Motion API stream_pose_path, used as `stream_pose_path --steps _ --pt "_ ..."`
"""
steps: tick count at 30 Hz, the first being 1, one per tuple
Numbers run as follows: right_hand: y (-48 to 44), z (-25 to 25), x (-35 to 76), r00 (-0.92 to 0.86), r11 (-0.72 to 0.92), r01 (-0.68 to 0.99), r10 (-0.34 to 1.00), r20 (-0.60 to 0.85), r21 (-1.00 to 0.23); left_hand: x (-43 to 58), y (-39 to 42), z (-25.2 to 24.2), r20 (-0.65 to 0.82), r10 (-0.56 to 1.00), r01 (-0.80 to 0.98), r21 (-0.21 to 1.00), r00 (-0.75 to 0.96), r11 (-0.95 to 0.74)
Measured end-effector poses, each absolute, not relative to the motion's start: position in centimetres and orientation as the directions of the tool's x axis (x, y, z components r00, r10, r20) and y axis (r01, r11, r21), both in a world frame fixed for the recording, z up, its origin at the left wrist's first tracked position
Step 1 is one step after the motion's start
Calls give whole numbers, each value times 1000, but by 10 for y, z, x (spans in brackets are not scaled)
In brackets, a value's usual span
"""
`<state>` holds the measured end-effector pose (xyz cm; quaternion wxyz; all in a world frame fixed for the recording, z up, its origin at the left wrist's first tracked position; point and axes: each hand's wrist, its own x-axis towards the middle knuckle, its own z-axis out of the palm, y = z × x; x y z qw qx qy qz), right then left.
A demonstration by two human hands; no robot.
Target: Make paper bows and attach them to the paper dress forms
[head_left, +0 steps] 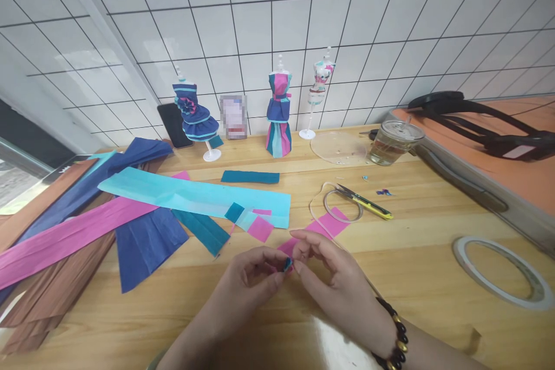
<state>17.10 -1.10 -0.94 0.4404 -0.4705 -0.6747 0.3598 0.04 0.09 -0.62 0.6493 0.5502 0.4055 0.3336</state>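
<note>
Between the fingertips of my left hand point(255, 277) is a small folded piece of teal and pink crepe paper point(287, 265). My right hand point(332, 277) pinches at the right side of the same piece, with a beaded bracelet point(398, 335) on the wrist. Fingers cover most of the paper, so its shape is unclear. Just beyond my hands lies a pink crepe paper strip point(336, 221) with a thin coiled cord point(342, 217) on it. Small pink squares point(261, 229) and a teal square point(235, 211) rest on the long light-blue strip point(195, 193).
Three mini dress forms, one in blue point(195, 113), one in striped paper point(279, 113) and one patterned point(321, 81), stand by the tiled wall. A yellow utility knife point(373, 206), a drinking glass point(392, 144) and a tape roll point(460, 254) are rightward. Crepe strips point(78, 219) pile up at left.
</note>
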Motion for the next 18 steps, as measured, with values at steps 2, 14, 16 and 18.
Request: stream_pose_path --steps 2,14,16,18 --pt "-11 -12 172 -193 349 354 935 298 -868 2 0 -3 -132 898 127 988 419 86" --pt "-10 -16 173 -331 448 417 885 327 -791 4 1 -10 -29 948 327 942 317 -81" --pt "-9 -16 172 -308 438 404 892 331 -803 4 0 -10 -52 949 285 958 312 -41" --pt "-9 -15 172 -282 414 394 904 321 -821 3 0 -9 -78 945 212 977 317 10"
